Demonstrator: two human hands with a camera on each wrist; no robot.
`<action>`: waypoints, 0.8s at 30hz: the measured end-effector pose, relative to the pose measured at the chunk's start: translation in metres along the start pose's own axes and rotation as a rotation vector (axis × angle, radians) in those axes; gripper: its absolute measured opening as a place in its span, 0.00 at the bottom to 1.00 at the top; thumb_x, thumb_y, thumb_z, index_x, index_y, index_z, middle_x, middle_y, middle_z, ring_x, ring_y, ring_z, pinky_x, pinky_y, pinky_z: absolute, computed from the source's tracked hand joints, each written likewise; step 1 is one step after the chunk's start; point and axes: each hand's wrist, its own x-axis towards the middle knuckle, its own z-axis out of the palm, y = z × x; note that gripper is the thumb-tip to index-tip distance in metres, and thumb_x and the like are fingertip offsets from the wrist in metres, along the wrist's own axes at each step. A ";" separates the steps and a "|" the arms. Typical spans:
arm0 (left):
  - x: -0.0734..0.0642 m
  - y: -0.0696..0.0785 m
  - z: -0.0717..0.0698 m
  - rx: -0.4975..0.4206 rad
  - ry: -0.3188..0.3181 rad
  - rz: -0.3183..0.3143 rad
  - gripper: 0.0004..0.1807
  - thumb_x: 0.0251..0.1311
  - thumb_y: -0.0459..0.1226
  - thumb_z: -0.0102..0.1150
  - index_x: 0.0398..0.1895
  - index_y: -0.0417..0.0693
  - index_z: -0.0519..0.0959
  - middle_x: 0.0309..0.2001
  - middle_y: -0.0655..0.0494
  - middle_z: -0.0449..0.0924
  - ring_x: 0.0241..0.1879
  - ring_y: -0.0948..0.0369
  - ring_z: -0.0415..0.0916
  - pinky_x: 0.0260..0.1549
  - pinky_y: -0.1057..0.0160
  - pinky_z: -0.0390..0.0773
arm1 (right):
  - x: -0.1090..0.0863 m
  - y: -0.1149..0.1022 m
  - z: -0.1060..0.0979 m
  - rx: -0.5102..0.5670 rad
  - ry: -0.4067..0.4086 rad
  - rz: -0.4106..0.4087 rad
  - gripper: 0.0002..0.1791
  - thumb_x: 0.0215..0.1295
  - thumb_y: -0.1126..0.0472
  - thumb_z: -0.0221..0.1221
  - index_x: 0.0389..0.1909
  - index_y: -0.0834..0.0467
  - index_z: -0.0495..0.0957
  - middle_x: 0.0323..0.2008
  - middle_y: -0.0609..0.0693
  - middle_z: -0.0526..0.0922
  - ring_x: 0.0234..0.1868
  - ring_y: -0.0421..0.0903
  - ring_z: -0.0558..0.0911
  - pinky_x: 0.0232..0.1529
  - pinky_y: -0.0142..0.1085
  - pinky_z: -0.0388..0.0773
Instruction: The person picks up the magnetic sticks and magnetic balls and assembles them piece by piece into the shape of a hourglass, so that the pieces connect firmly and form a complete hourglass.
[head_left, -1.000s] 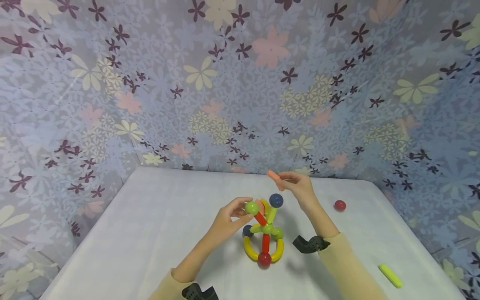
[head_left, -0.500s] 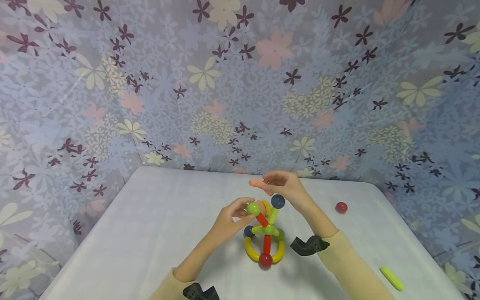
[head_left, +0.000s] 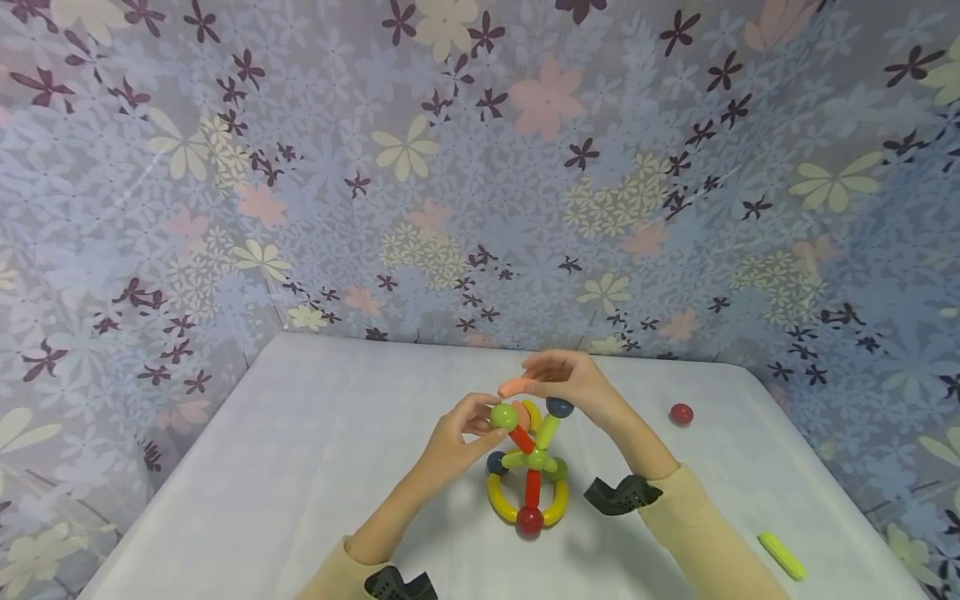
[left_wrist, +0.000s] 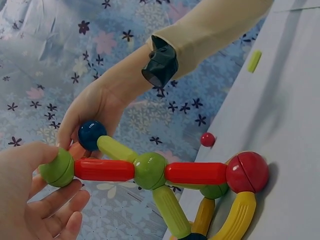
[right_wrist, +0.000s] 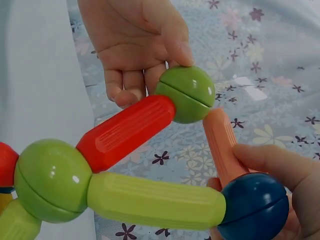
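Note:
A toy structure of magnetic balls and sticks stands mid-table, on a base of curved yellow sticks (head_left: 501, 500) with a red ball (head_left: 529, 522) in front. My left hand (head_left: 456, 442) grips a green ball (right_wrist: 187, 94) at the tip of an upper red stick (right_wrist: 127, 132). Pinched between right thumb and fingers is an orange stick (right_wrist: 222, 142); one end sits right at that green ball. Its other end goes behind the blue ball (right_wrist: 255, 206), which tops a lime stick (right_wrist: 157, 200). My right hand (head_left: 581, 385) partly covers the blue ball in the head view.
Right of the structure a loose red ball (head_left: 681, 414) lies on the white tablecloth (head_left: 337, 417). Nearer the right front is a loose lime stick (head_left: 782, 556). Flower-patterned fabric (head_left: 480, 167) hangs behind the table.
My right hand has brought the orange stick left and down, from above the blue ball to the green ball. The left hand keeps its grip in place.

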 end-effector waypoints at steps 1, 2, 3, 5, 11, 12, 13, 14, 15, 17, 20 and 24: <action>-0.001 0.004 -0.001 -0.001 0.005 -0.001 0.20 0.61 0.33 0.58 0.56 0.41 0.70 0.47 0.44 0.81 0.44 0.53 0.78 0.51 0.59 0.76 | 0.000 0.001 0.000 -0.002 -0.013 -0.001 0.22 0.56 0.56 0.67 0.50 0.60 0.78 0.37 0.45 0.84 0.40 0.42 0.83 0.46 0.37 0.80; -0.003 0.008 -0.001 -0.001 0.009 0.001 0.19 0.61 0.33 0.58 0.55 0.41 0.70 0.46 0.43 0.81 0.44 0.52 0.78 0.51 0.57 0.76 | -0.001 0.001 0.000 -0.005 -0.023 0.000 0.22 0.56 0.55 0.67 0.50 0.60 0.78 0.37 0.45 0.84 0.40 0.42 0.83 0.46 0.37 0.80; -0.004 0.011 -0.002 0.000 0.015 0.007 0.19 0.60 0.33 0.59 0.54 0.40 0.71 0.46 0.43 0.82 0.44 0.52 0.78 0.51 0.55 0.77 | -0.001 0.002 -0.001 -0.008 -0.033 0.003 0.22 0.56 0.55 0.67 0.51 0.59 0.78 0.37 0.45 0.84 0.41 0.42 0.83 0.46 0.37 0.80; -0.004 0.011 -0.001 -0.009 0.025 0.003 0.18 0.60 0.33 0.59 0.53 0.41 0.71 0.46 0.43 0.82 0.44 0.53 0.78 0.52 0.50 0.76 | -0.001 0.003 -0.002 -0.010 -0.047 0.005 0.23 0.56 0.55 0.67 0.51 0.60 0.77 0.38 0.46 0.84 0.41 0.42 0.83 0.46 0.37 0.80; -0.004 0.013 -0.003 0.005 0.026 0.006 0.17 0.59 0.34 0.60 0.51 0.41 0.71 0.44 0.44 0.83 0.43 0.53 0.78 0.50 0.53 0.76 | -0.002 0.007 -0.004 0.001 -0.062 -0.017 0.22 0.58 0.59 0.66 0.52 0.62 0.77 0.39 0.46 0.84 0.40 0.41 0.83 0.45 0.36 0.80; -0.004 0.014 -0.003 0.009 0.026 0.008 0.17 0.59 0.33 0.60 0.51 0.40 0.71 0.43 0.44 0.83 0.43 0.53 0.78 0.49 0.55 0.76 | -0.002 0.008 -0.004 0.007 -0.061 -0.018 0.22 0.58 0.59 0.65 0.52 0.62 0.77 0.38 0.45 0.84 0.40 0.40 0.83 0.45 0.36 0.80; -0.004 0.013 -0.003 0.014 0.023 0.008 0.18 0.59 0.33 0.60 0.52 0.40 0.71 0.43 0.44 0.83 0.43 0.53 0.78 0.49 0.57 0.76 | -0.002 0.009 -0.004 0.013 -0.060 -0.019 0.22 0.58 0.59 0.65 0.52 0.62 0.77 0.38 0.44 0.84 0.40 0.40 0.83 0.45 0.36 0.80; -0.003 0.013 -0.003 0.017 0.022 0.004 0.18 0.59 0.33 0.60 0.52 0.41 0.71 0.43 0.44 0.83 0.43 0.54 0.78 0.49 0.58 0.76 | -0.003 0.010 -0.004 0.021 -0.059 -0.017 0.22 0.58 0.59 0.65 0.52 0.62 0.77 0.38 0.43 0.84 0.40 0.40 0.83 0.45 0.36 0.79; -0.003 0.011 -0.003 0.017 0.020 0.001 0.19 0.59 0.33 0.60 0.53 0.40 0.71 0.43 0.44 0.83 0.43 0.54 0.77 0.49 0.56 0.76 | -0.003 0.010 -0.004 0.026 -0.059 -0.017 0.21 0.58 0.59 0.65 0.52 0.62 0.77 0.38 0.42 0.84 0.40 0.40 0.83 0.45 0.36 0.79; -0.001 0.007 -0.002 0.024 0.019 0.000 0.20 0.59 0.33 0.60 0.55 0.40 0.71 0.44 0.44 0.82 0.43 0.54 0.77 0.50 0.53 0.76 | -0.003 0.012 -0.004 0.041 -0.056 -0.012 0.21 0.59 0.59 0.65 0.52 0.62 0.77 0.38 0.40 0.84 0.41 0.40 0.83 0.46 0.36 0.79; 0.002 -0.006 0.001 0.039 0.022 0.008 0.22 0.60 0.34 0.60 0.58 0.43 0.72 0.45 0.46 0.82 0.43 0.55 0.76 0.51 0.51 0.76 | -0.003 0.013 -0.003 0.065 -0.040 0.017 0.20 0.61 0.58 0.63 0.52 0.61 0.77 0.40 0.42 0.84 0.43 0.40 0.83 0.50 0.39 0.78; 0.006 -0.021 0.003 0.055 0.021 0.053 0.22 0.61 0.37 0.60 0.59 0.48 0.73 0.49 0.51 0.81 0.46 0.57 0.76 0.50 0.56 0.77 | -0.005 0.015 -0.003 0.045 0.020 0.044 0.20 0.65 0.56 0.58 0.54 0.61 0.76 0.48 0.53 0.83 0.46 0.38 0.81 0.56 0.44 0.75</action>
